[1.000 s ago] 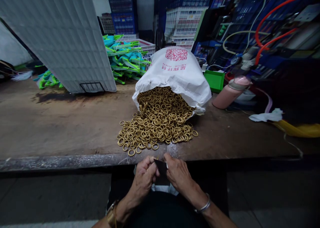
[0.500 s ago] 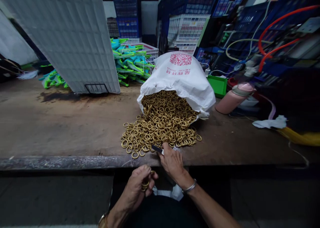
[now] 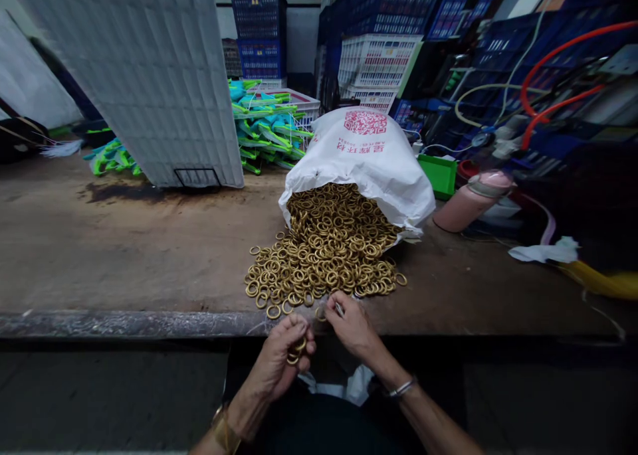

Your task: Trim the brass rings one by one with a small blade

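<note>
In the head view my left hand (image 3: 284,349) is closed around a few gold-coloured rings (image 3: 296,352), just in front of the table edge. My right hand (image 3: 351,325) is pinched at the near edge of the pile of gold rings (image 3: 329,259). A small dark, shiny bit shows between its fingers; what it belongs to is hidden. One ring (image 3: 319,314) lies or hangs close by these fingertips; I cannot tell which. Behind the pile, a white sack (image 3: 359,149) with red print lies on its side, its mouth full of rings.
A tall grey-white ribbed panel (image 3: 184,90) stands at the left on the wooden table (image 3: 124,256). Green and turquoise plastic pieces (image 3: 272,133) are heaped behind it. To the right are a green tray (image 3: 438,176), a pink bottle (image 3: 471,199) and orange hoses (image 3: 531,96). Stacked crates (image 3: 381,60) fill the back.
My right hand has turned, and the dark flat blade that stuck out from its fingers no longer shows. My left hand has risen slightly, still holding rings. The whole view has shifted a little.
</note>
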Available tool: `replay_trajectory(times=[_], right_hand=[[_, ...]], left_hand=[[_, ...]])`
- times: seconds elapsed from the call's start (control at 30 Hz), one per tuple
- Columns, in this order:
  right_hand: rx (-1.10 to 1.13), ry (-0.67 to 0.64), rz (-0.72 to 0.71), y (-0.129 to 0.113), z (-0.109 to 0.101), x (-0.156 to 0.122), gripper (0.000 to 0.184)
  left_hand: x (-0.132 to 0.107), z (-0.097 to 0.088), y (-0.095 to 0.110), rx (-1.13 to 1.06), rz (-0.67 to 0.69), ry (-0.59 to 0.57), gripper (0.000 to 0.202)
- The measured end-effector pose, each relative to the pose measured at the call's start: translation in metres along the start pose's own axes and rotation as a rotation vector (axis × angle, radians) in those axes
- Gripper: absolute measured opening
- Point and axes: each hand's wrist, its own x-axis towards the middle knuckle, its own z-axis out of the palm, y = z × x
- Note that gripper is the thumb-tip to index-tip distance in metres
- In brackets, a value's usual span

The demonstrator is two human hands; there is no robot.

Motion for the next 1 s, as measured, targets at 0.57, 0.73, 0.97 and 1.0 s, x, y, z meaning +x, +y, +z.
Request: replay_trajectory(times=[0.57,0.73,0.97,1.0], right_hand=[[0.743,-0.213,0.346,-0.022,0.000,-0.022,0.026],[0.563,-0.125,0.221,-0.016,0.004,-0.022,0.028],[0.568,-0.165,0.196,-0.014,0.007,-0.020,0.025],[0.583,-0.186,0.204,-0.014,0.006,-0.020,0.027]], left_hand=[[0.004,0.014,-0.009,0.507,0.230,0.141,0.030],[0.005,0.013,-0.010,0.414,0.146,0.079,0.030],[0.003,0.012,-0.010,0.407,0.090,0.013,0.030],[0.002,0.013,-0.010,0.378,0.079,0.009,0.030]])
